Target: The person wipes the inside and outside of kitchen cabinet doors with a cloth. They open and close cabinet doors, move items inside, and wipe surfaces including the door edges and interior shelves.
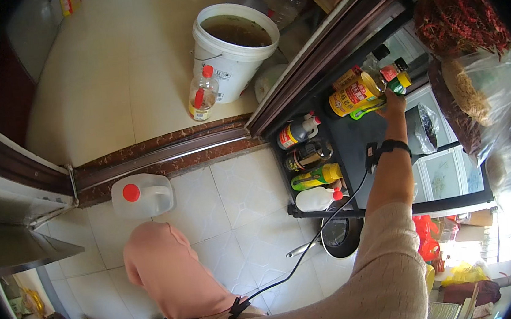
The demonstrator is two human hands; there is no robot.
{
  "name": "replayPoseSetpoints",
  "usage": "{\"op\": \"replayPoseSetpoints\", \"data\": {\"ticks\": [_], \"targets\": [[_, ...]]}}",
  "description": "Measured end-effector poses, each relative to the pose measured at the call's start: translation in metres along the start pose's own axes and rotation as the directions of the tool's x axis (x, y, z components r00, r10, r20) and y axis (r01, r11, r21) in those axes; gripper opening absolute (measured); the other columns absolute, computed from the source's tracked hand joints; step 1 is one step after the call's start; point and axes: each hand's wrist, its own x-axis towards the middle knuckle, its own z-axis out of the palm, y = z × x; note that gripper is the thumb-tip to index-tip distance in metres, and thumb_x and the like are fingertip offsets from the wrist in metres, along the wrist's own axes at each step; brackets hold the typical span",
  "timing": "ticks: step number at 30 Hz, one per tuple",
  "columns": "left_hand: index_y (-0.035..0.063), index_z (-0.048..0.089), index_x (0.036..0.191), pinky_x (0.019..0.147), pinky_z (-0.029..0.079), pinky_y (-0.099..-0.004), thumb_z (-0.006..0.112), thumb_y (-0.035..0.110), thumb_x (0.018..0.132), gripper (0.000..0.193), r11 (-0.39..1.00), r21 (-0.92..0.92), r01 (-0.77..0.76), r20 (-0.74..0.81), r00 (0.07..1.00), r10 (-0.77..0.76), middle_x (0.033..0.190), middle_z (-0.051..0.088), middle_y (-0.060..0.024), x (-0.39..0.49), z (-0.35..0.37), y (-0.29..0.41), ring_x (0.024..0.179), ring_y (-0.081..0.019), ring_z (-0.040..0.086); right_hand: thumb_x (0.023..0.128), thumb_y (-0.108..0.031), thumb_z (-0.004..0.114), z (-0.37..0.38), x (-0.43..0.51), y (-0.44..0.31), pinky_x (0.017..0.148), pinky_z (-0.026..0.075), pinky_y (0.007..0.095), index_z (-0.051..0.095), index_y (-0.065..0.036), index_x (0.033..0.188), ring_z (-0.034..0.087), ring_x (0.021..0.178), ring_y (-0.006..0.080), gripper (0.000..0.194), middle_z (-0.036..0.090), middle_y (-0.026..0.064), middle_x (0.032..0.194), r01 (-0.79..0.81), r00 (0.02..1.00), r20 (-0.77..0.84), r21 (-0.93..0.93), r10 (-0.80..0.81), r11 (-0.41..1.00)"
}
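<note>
My right hand point(391, 103) reaches out to the upper right, its fingers around the middle of a green bottle with a yellow cap point(398, 84). That bottle stands among others on a dark shelf rack point(351, 150). Right against it is a large bottle with a yellow label point(354, 96), partly covering it. Behind these are clear bottles with dark caps point(399, 65). A black strap with a small device point(392, 146) circles my right wrist, and a cable point(289, 274) runs from it to my waist. My left hand is out of view.
Several bottles, among them a white jug point(317, 199), line the rack's lower tier. A pan point(343, 236) is below it. A clear jug with a red cap point(143, 195) stands by the door track point(168, 161). Beyond are a bucket of murky liquid point(238, 55) and a bottle point(203, 95).
</note>
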Motion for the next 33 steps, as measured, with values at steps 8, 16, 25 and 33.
{"op": "replayPoseSetpoints", "data": {"ticks": [8, 16, 25, 33], "targets": [[0.0065, 0.056, 0.116, 0.078, 0.046, -0.0292, 0.051, 0.03, 0.095, 0.032, 0.997, -0.068, 0.024, 0.083, 0.996, -0.018, 0.098, 0.061, -0.0041, 0.051, -0.044, 0.012, 0.087, -0.0167, 0.057, 0.072, -0.02, 0.085, -0.034, -0.077, 0.017, 0.068, 0.055, 0.0455, 0.062, 0.003, 0.105, 0.068, 0.082, 0.0277, 0.046, 0.067, 0.0116, 0.099, 0.192, 0.978, -0.114, 0.177, -0.174, 0.965], [0.0055, 0.057, 0.125, 0.085, 0.048, -0.0299, 0.049, 0.028, 0.097, 0.037, 0.93, -0.313, 0.193, 0.165, 0.975, -0.147, 0.104, 0.063, -0.0054, 0.086, -0.045, 0.012, 0.094, -0.0181, 0.06, 0.073, -0.016, 0.082, -0.038, -0.192, -0.005, 0.07, 0.053, 0.0375, 0.063, 0.003, 0.1, 0.066, 0.077, 0.0201, 0.038, 0.067, 0.0086, 0.092, 0.199, 0.98, -0.035, 0.087, -0.196, 0.976], [0.0114, 0.062, 0.103, 0.064, 0.049, -0.0251, 0.054, 0.031, 0.096, 0.022, 0.965, -0.221, 0.139, 0.184, 0.978, -0.099, 0.085, 0.061, -0.0014, 0.031, 0.036, 0.085, 0.067, -0.0103, 0.057, 0.077, -0.013, 0.078, 0.01, -0.368, -0.05, 0.078, 0.051, 0.03, 0.061, 0.002, 0.109, 0.062, 0.085, 0.0143, 0.039, 0.066, 0.0053, 0.099, 0.266, 0.908, 0.284, 0.176, -0.308, 0.948], [0.005, 0.058, 0.107, 0.072, 0.056, -0.037, 0.063, 0.02, 0.087, 0.025, 0.892, -0.386, 0.235, 0.49, 0.871, -0.017, 0.085, 0.064, -0.0094, 0.054, -0.018, 0.107, 0.075, -0.0237, 0.065, 0.072, -0.001, 0.076, 0.099, -0.586, -0.148, 0.099, 0.046, 0.0413, 0.049, 0.004, 0.129, 0.06, 0.111, 0.0259, 0.063, 0.06, 0.0147, 0.122, 0.132, 0.287, 0.811, 0.493, -0.509, 0.86]]}}
